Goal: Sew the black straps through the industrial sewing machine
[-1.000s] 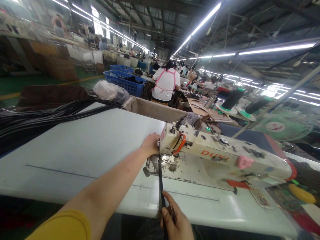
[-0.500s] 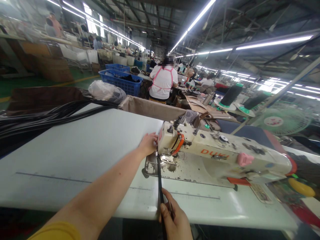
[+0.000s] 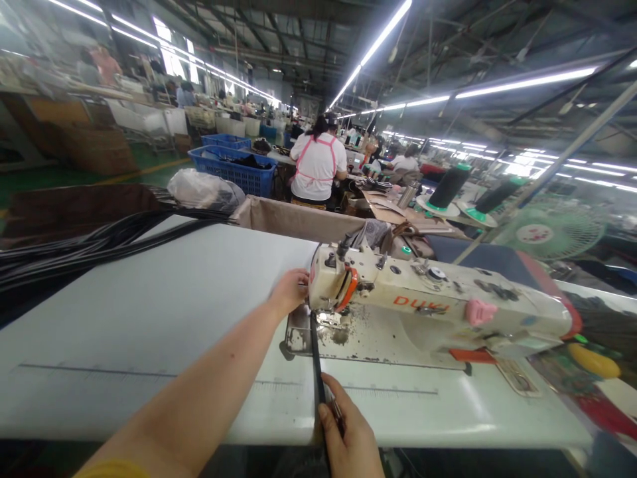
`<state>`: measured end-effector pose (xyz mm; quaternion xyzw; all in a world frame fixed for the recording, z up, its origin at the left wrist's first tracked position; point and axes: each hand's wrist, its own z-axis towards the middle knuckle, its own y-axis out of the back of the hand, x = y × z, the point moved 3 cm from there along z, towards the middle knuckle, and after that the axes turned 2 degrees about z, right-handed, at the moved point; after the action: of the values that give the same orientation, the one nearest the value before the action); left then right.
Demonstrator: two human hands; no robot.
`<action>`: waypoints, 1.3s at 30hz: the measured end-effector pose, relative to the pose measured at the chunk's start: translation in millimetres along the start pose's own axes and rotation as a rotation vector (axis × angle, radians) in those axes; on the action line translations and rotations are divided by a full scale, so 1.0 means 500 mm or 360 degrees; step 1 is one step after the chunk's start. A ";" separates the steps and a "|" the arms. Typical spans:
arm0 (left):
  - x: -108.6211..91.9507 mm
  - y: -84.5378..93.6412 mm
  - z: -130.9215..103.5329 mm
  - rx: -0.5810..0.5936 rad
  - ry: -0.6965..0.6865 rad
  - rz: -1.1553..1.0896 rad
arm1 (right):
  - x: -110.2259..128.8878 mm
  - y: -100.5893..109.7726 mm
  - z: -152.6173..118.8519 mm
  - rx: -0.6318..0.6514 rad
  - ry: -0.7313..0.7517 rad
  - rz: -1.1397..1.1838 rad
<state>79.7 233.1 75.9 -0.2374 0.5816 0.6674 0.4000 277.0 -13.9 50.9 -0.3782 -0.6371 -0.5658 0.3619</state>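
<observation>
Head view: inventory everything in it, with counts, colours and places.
Sewing machine: one, cream, right of centre
Table: one, pale, under machine
Strip: one, black, machine to near table edge
Strip pile: many, black, left side
Thread cones: two, black, behind machine
Fan: one, green, right
Baskets: two, blue, beyond table
Bag: one, whitish, before baskets
Seated person: one, white top, beyond table
Ceiling lights: several, white, overhead
Distant clutter: uncountable, mixed, blurred background
Left hand: one, bare, by machine head
Right hand: one, bare, holding strip

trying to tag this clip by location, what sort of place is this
Most likely a sewing workshop or factory floor: a sewing machine stands on the worktable, large black thread spools stand behind it, and other people sit working further back.
</observation>
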 end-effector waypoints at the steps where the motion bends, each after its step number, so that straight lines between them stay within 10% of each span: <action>1: 0.003 0.004 -0.001 -0.0048 0.0056 -0.0049 | 0.004 0.000 0.000 -0.0089 0.0070 -0.0027; 8: 0.024 0.011 -0.027 -0.0398 0.0542 -0.0567 | 0.020 0.010 0.003 -0.0521 0.0383 -0.0087; 18: 0.006 0.071 -0.167 -0.0611 0.0563 -0.1385 | 0.095 -0.048 0.050 -0.0020 0.0129 0.0390; 26: 0.004 0.113 -0.297 -0.0706 0.0569 -0.1259 | 0.130 -0.120 0.149 0.0349 -0.0328 0.0955; 39: -0.023 0.144 -0.425 -0.0674 0.0507 -0.0967 | 0.188 -0.157 0.188 0.0664 -0.0196 0.0928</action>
<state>-3.9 24.6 82.4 -0.5761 0.3893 0.5788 0.4261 161.4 80.8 90.4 -0.4953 -0.6248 -0.2728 0.5384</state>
